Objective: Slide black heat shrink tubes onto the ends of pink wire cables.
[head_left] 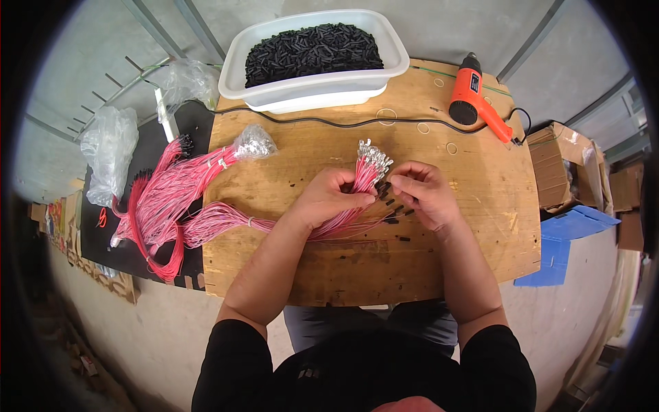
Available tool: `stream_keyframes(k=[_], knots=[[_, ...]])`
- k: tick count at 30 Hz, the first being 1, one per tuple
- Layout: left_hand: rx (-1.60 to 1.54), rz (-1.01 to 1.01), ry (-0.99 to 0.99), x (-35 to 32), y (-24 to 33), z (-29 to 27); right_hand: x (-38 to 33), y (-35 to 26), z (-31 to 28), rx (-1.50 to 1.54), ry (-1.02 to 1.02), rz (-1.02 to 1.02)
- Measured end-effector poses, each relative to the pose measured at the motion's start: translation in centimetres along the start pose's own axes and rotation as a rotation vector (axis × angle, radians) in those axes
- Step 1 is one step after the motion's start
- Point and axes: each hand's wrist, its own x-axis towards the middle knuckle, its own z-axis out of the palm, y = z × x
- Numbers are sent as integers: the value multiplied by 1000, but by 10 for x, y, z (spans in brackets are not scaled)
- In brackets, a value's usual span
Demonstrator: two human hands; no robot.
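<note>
My left hand (328, 199) is closed around a bundle of pink and white wires (364, 180), just below their ends. Silvery metal terminals (373, 159) fan out above its fingers. My right hand (427, 196) is beside the bundle, thumb and forefinger pinched together close to the terminals; whatever is between them is too small to make out. Below those fingertips are several short black sleeves (390, 203), some apparently on wire ends. The bundle trails left across the wooden table, under my left forearm, to a white tie (250, 222).
A white tub (237, 75) full of black sleeves stands at the back of the wooden table (487, 240). An orange heat gun (469, 96) lies at the far right, its black cord (322, 123) crossing behind my hands. More pink wire bundles (171, 189) and plastic bags (113, 151) lie left.
</note>
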Motion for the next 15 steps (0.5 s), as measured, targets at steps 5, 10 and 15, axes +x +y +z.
stream_keyframes(k=[5, 10, 15], knots=[[101, 20, 29, 1, -1, 2, -2, 0, 11, -22, 38, 21], [234, 15, 18, 3, -6, 0, -1, 4, 10, -39, 8, -12], [93, 25, 50, 3, -3, 3, -2, 2, 10, -30, 43, 7]])
